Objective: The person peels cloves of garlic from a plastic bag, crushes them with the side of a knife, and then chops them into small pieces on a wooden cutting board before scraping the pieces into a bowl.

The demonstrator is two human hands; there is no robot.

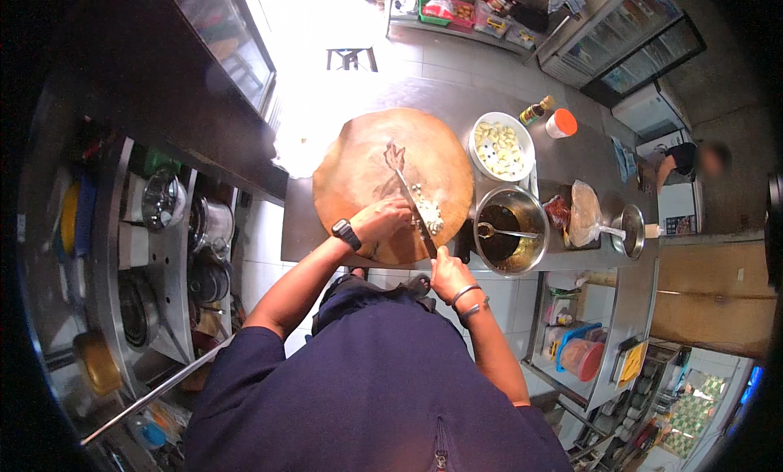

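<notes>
My right hand (451,278) is closed on the handle of a kitchen knife (417,216), whose long blade slants up and left over a round wooden chopping block (361,147). Just left of the blade, my left hand (382,220) rests low over the block, its fingertips close to the steel; whether they pinch a piece there is hidden. Chopped pale pieces, which look like garlic (432,215), lie right of the blade. Beside the block, a white bowl (531,143) holds peeled cloves. Nearer me, a steel bowl (541,252) contains dark sauce and a metal spoon (514,233).
A sauce bottle (533,112) and an orange-lidded tub (561,123) stand at the back right. Plastic food bags (584,212) and a small steel pan (636,227) sit further right. Shelves of pots (211,224) are at left. A person (679,160) is at far right.
</notes>
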